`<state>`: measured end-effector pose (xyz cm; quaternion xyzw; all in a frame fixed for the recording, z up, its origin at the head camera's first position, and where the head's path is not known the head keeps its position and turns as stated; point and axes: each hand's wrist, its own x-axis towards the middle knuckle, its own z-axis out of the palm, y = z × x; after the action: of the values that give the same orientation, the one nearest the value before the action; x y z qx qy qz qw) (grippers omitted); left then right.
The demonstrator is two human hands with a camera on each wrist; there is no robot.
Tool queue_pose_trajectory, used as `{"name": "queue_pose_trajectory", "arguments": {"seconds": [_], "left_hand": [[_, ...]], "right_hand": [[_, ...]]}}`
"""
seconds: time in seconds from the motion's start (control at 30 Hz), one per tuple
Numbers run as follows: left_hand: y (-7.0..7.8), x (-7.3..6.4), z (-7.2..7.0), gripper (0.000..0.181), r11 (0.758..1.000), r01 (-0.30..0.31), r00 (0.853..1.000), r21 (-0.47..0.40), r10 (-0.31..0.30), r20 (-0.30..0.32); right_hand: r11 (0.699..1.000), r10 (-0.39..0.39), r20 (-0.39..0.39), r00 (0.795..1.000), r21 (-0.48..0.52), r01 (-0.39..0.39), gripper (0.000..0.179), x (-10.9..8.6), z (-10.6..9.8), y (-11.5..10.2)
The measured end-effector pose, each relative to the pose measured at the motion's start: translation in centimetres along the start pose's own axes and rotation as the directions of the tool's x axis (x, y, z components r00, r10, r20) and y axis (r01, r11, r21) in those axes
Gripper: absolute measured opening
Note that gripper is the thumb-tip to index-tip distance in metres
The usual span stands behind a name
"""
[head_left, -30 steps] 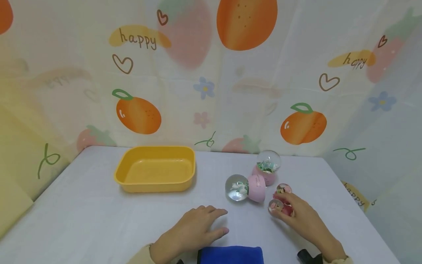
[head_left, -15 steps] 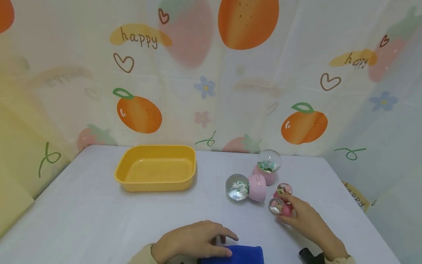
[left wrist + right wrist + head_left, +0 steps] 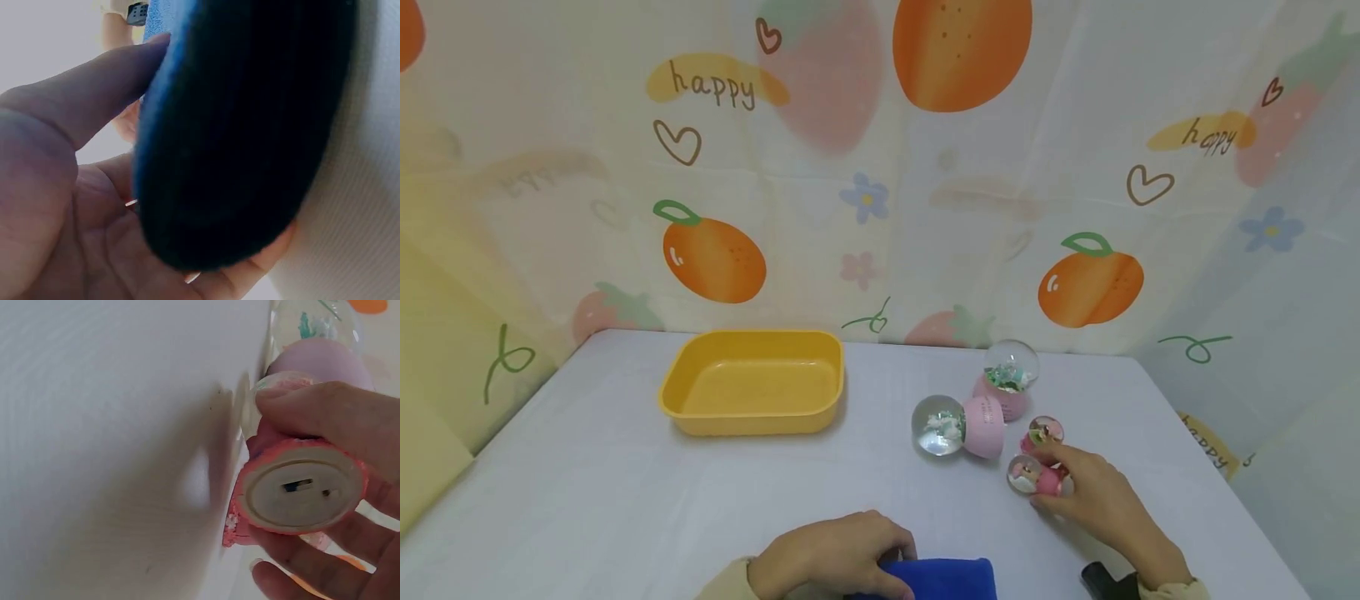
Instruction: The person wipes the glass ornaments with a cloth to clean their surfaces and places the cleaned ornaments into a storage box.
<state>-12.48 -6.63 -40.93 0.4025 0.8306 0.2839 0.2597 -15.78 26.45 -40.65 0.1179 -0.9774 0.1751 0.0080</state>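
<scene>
At the front edge of the head view my left hand (image 3: 842, 546) grips a folded blue cloth (image 3: 951, 579), thumb on top and fingers beneath. Up close in the left wrist view, the cloth (image 3: 237, 137) is a thick dark fold between thumb and fingers. My right hand (image 3: 1097, 492) holds a small pink snow globe (image 3: 1026, 475) tipped on its side, glass ball to the left. Its round pale base (image 3: 300, 494), with a small switch, faces the right wrist camera. Just behind it stands a second small pink snow globe (image 3: 1047, 429), partly hidden by the fingers.
Two larger snow globes with pink bases are left of and behind my right hand: one lying down (image 3: 958, 427), one upright (image 3: 1009, 379). A yellow tray (image 3: 752, 425) sits at the back left of the white table (image 3: 625, 500). A printed curtain (image 3: 970, 167) hangs behind.
My left hand has drawn back from the middle of the table to the blue cloth and taken hold of it. My right hand stays at the small snow globe, which has turned slightly.
</scene>
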Motion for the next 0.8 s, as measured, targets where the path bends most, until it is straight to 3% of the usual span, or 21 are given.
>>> {"name": "queue_pose_trajectory", "arguments": {"seconds": [0.23,0.37,0.8], "left_hand": [[0.0,-0.5,-0.7,0.012,0.999,0.008,1.0,-0.036,-0.008,0.001],[0.2,-0.8,-1.2,0.012,0.995,0.056,0.998,-0.085,-0.057,-0.013],[0.1,-1.2,-2.6,0.022,0.98,0.138,0.976,-0.14,-0.159,-0.147]], "right_hand": [[0.999,-0.033,-0.035,0.999,-0.001,0.033,0.052,-0.1,-0.1,-0.1],[0.998,-0.052,-0.059,0.997,0.033,0.054,0.048,-0.2,-0.2,0.0],[0.978,-0.16,-0.193,0.968,0.103,0.182,0.043,-0.5,-0.5,-0.3]]}}
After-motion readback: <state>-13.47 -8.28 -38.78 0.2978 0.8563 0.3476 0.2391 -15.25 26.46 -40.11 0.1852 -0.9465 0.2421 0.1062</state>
